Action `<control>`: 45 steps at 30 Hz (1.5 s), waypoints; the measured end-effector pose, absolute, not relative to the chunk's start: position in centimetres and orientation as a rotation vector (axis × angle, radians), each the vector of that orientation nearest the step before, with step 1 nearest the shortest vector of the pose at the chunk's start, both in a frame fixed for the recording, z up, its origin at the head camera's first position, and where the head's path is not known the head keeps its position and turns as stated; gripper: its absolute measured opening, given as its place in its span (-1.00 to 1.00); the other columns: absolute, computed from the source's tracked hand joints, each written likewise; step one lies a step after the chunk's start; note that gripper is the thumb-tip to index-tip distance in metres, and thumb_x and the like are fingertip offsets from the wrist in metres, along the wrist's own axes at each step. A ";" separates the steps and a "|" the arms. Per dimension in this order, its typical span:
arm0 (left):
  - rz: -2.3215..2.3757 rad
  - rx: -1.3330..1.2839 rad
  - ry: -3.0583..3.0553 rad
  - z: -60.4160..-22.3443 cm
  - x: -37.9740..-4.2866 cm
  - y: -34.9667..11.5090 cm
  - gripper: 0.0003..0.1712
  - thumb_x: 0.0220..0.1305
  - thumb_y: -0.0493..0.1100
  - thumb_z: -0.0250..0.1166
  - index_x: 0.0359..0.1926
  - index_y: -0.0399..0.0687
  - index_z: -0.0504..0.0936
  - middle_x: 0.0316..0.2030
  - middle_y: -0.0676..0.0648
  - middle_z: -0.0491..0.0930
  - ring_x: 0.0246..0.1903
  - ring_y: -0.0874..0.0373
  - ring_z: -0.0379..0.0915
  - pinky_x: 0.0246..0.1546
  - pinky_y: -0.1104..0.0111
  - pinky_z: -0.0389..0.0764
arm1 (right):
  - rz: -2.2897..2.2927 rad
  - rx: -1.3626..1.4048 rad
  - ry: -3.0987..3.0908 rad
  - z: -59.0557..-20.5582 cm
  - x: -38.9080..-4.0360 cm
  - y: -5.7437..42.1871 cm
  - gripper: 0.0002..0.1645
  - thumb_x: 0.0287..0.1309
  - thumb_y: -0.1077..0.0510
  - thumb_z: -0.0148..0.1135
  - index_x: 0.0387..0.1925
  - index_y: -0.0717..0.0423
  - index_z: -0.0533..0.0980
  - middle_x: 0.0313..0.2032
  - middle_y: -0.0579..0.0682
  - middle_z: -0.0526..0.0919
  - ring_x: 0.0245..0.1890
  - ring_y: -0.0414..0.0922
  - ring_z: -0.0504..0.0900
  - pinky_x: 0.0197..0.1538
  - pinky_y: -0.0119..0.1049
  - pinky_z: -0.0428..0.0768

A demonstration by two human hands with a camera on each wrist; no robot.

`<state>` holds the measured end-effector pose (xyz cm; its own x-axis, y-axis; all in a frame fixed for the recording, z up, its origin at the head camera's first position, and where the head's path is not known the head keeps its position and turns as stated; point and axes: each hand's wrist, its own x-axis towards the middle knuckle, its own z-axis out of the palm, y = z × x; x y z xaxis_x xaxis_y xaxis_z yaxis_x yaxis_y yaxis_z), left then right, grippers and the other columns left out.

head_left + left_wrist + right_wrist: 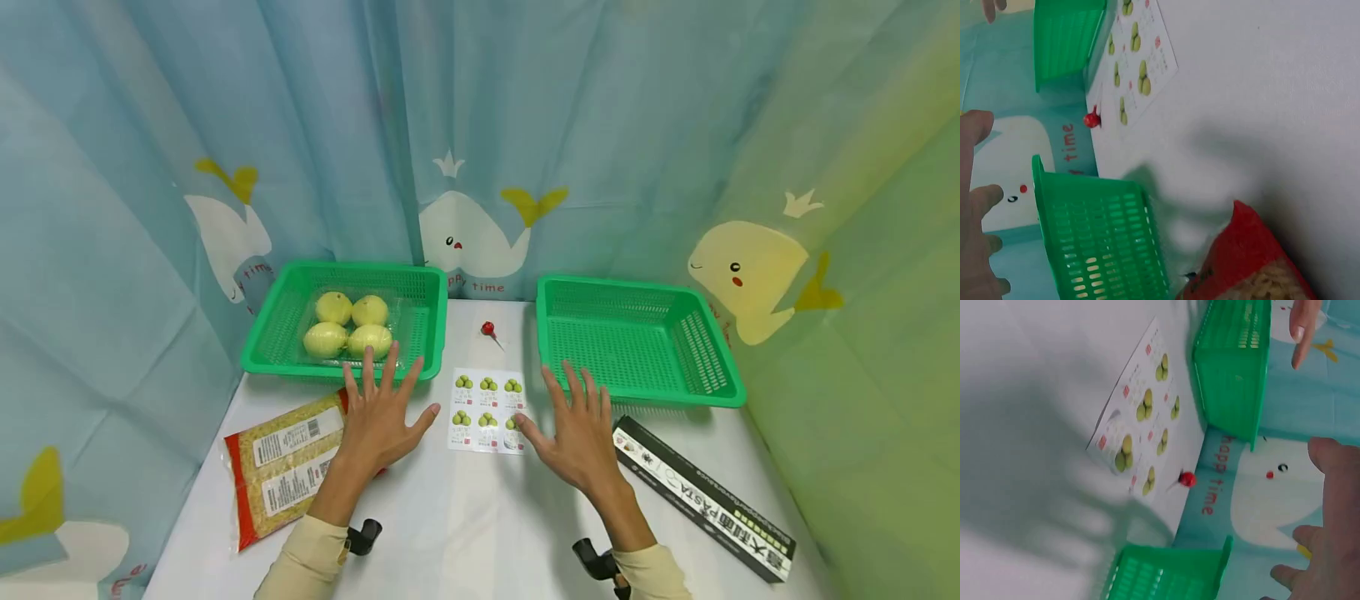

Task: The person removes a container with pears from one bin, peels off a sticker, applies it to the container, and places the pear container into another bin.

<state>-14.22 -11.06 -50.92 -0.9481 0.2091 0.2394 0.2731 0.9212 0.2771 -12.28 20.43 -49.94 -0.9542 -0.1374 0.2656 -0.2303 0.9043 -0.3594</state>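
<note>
My left hand (380,427), fingers spread and holding nothing, is over the front rim of the left green basket (345,268). In that basket sits a clear-wrapped pack of yellow-green round fruits (333,308). Under the left forearm lies a red-edged bag of pale dry food (300,467), its red corner showing in the left wrist view. My right hand (581,437), also spread and holding nothing, is by the front left corner of the right green basket (615,342). Its thumb overlaps the edge of a sheet of fruit stickers (486,412) in the head view.
Behind the sticker sheet lies a small red item with a thin stem (488,329). A long black and white pasta box (705,500) lies slantwise right of my right forearm. Curtains with whale prints (472,233) enclose the white table (465,533) at the back and sides.
</note>
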 end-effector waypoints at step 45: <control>-0.514 -0.291 -2.873 -52.2 -13.7 -14.1 -0.10 0.44 0.38 0.24 0.65 0.17 0.28 0.70 -0.20 -0.07 0.65 -0.43 -0.46 0.45 -0.52 -0.37 | 1.544 0.425 -2.716 -53.5 -22.2 5.7 -0.14 0.56 0.01 0.19 0.66 0.20 0.10 0.62 0.28 0.15 0.59 0.24 0.21 0.53 0.25 0.28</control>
